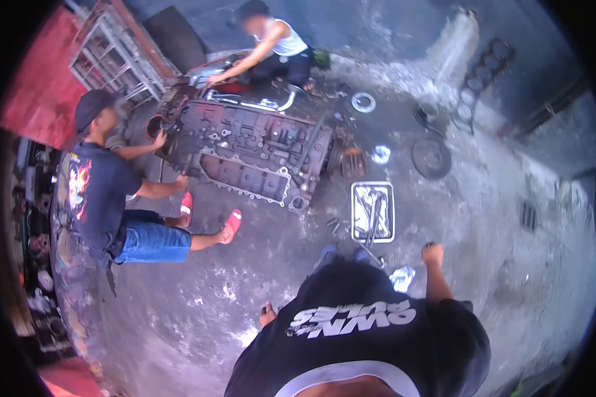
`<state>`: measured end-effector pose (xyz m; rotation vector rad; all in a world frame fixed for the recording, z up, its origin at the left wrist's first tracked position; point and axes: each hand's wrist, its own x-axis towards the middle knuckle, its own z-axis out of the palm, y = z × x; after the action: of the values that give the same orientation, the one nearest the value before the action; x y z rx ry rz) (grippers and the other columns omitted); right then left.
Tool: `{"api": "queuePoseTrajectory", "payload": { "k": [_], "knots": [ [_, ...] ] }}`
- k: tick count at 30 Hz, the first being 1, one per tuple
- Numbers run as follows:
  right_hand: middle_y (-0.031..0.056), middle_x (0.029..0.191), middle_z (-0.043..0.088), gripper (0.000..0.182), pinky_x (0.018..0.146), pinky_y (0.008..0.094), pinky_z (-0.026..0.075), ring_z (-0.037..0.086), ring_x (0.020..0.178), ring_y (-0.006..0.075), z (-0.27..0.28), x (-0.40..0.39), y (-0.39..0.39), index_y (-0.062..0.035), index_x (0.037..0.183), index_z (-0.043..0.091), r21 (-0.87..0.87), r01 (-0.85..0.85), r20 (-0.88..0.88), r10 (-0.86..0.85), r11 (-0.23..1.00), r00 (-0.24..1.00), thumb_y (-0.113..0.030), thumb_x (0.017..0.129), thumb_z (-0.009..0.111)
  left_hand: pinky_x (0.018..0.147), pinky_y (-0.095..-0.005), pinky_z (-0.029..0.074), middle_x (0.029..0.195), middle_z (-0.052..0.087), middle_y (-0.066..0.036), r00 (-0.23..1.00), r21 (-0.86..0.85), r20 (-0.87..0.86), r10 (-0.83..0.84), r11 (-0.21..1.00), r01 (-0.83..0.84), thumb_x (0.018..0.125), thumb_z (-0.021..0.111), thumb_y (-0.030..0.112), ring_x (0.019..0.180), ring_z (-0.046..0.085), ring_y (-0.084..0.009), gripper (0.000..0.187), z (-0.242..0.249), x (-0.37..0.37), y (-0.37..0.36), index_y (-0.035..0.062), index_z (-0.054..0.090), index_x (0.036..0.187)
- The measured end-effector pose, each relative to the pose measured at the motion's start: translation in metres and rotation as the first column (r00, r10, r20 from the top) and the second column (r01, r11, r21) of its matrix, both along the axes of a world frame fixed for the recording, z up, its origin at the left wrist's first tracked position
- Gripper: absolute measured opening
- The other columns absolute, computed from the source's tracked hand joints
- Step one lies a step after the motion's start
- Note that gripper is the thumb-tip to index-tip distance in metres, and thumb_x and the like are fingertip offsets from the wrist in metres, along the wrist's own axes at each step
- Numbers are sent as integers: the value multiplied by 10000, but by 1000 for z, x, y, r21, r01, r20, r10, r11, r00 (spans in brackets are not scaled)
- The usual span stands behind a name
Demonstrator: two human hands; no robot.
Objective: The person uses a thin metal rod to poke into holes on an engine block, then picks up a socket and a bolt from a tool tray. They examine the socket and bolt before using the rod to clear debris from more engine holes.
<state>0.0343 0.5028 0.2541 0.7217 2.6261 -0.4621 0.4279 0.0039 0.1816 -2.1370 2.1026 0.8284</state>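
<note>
My right hand [432, 254] is held out low over the floor, right of the white tray. Its fingers are curled into a fist; a dark bit shows at its edge, too small to name. Beside my black shirt, my left hand [267, 315] is partly hidden, its fingers bent near a small dark spot that I cannot make out. In front of my feet stands the white tray [393, 218] with several wrenches [375, 210] and other metal tools. A crumpled silvery-white wrapper [402, 278] lies on the floor between the tray and my right arm.
A large engine block [258, 142] lies ahead. One person [99, 178] touches its left end; another [281, 43] crouches behind it. A dark disc [432, 158], a metal ring [363, 102] and a piston-like part [353, 162] lie rightward. A gasket [477, 83] leans on the wall.
</note>
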Motion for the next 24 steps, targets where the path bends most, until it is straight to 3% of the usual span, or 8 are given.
{"api": "queuePoseTrajectory", "payload": {
  "k": [2, 6, 8, 10, 12, 16, 22, 24],
  "knots": [
    [230, 946, 672, 245, 819, 454, 532, 645, 932, 411, -4, -4, 12, -61, 934, 722, -13, -21, -220, 18, 1000, 975, -179, 777, 577, 918, -451, 455, 1094, 652, -263, 986, 168, 101, -131, 979, 113, 881, 526, 609, 1087, 593, -413, 668, -35, -8, -40, -3, 665, 1110],
    [228, 915, 679, 236, 779, 447, 532, 662, 882, 398, 53, 5, 12, -43, 989, 707, 55, 92, -461, -57, 994, 886, -190, 841, 597, 566, -345, 572, 850, 681, -128, 872, 398, -56, -487, 790, 467, 898, 599, 448, 715, 672, -220, 532, 4, -94, -67, -68, 640, 1020],
    [225, 911, 680, 223, 768, 452, 531, 662, 875, 402, 68, -4, 22, -49, 993, 704, 72, 162, -526, -100, 984, 845, -184, 843, 608, 577, -340, 572, 814, 683, -130, 840, 494, -408, -357, 687, 532, 891, 608, 390, 731, 671, -201, 472, -66, -118, -114, -64, 657, 1012],
    [226, 903, 679, 201, 746, 462, 528, 660, 859, 407, 72, 4, 34, -56, 969, 706, 70, 191, -556, -120, 979, 823, -184, 847, 610, 594, -421, 558, 937, 680, -108, 875, 497, -231, -425, 721, 482, 892, 572, 238, 823, 678, -237, 333, -47, -170, -124, 27, 636, 1141],
    [218, 904, 684, 201, 755, 460, 526, 665, 864, 397, 55, 4, 55, -59, 969, 708, 67, 248, -527, -177, 967, 831, -187, 846, 613, 601, -401, 556, 898, 700, -117, 906, 443, -344, -247, 808, 388, 870, 603, 251, 738, 684, -238, 323, -13, -233, -98, 33, 672, 1100],
    [215, 888, 689, 218, 772, 459, 524, 669, 866, 395, 19, -32, 91, -54, 954, 717, 71, 271, -454, -211, 960, 866, -208, 843, 608, 682, -351, 556, 809, 709, -169, 480, 266, 18, -877, 467, 843, 806, 669, 344, 692, 687, -222, 487, 4, -334, -49, -19, 665, 1131],
    [247, 941, 685, 266, 804, 479, 511, 649, 966, 400, -57, -124, 210, -34, 957, 727, 103, 170, -367, -121, 980, 922, -231, 831, 599, 888, -377, 506, 978, 692, -245, 889, 414, -206, -409, 787, 458, 789, 674, 432, 960, 680, -315, 565, -37, -489, 116, -1, 659, 1151],
    [226, 944, 696, 267, 807, 444, 529, 676, 890, 374, -63, -150, 261, -31, 1025, 714, -20, 188, -388, -181, 982, 904, -174, 829, 604, 906, -386, 498, 1038, 678, -247, 766, 292, -266, -584, 709, 642, 798, 671, 406, 1017, 657, -323, 549, -46, -530, 201, 12, 644, 1179]
  ]
}}
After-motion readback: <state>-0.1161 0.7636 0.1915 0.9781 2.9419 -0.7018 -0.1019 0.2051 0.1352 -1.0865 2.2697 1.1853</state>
